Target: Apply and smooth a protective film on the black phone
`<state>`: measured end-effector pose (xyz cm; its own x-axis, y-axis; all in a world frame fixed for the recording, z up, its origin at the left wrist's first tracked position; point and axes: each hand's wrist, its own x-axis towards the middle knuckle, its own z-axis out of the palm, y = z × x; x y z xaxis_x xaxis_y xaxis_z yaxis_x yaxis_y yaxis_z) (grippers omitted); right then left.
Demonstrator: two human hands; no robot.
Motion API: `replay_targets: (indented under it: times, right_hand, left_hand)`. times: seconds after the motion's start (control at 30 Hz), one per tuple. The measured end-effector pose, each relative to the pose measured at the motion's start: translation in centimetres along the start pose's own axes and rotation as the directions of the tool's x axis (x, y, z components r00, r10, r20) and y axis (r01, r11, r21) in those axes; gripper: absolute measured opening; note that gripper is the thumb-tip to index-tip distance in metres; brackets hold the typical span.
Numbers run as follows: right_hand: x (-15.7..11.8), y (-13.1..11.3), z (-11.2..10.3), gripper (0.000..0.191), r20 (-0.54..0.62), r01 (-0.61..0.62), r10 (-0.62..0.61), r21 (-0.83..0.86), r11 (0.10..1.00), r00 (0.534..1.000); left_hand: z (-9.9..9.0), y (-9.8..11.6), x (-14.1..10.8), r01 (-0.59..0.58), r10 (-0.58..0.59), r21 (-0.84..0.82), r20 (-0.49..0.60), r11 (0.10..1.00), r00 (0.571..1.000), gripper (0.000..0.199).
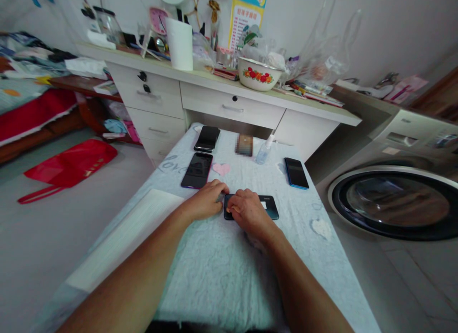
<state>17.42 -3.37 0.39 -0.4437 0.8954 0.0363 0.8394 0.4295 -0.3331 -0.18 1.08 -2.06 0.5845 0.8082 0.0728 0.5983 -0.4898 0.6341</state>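
Across the tablecloth (214,275), my left hand (208,201), thumb parted from fingers, seemingly braces the phone (272,208) for my right hand (249,210), its fingers bunched, pinching what I cannot tell.

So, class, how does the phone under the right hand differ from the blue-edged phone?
The phone under the right hand lies crosswise and partly covered; the blue-edged phone lies closer to lengthwise, untouched. The first shows a white patch; the second shows a plain dark face. Both are dark and lie flat on the pale cloth.
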Motion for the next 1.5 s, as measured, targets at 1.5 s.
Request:
replay_targets:
  times: [1.5]
  right_hand:
    - [0.3, 0.6, 0.3, 0.017, -0.133, -0.128, 0.116, -0.085, 0.988, 0.984]
  left_hand:
    - [-0.2, 0.3, -0.1, -0.002, 0.002, 0.005, -0.008, 1.0, 1.0, 0.028]
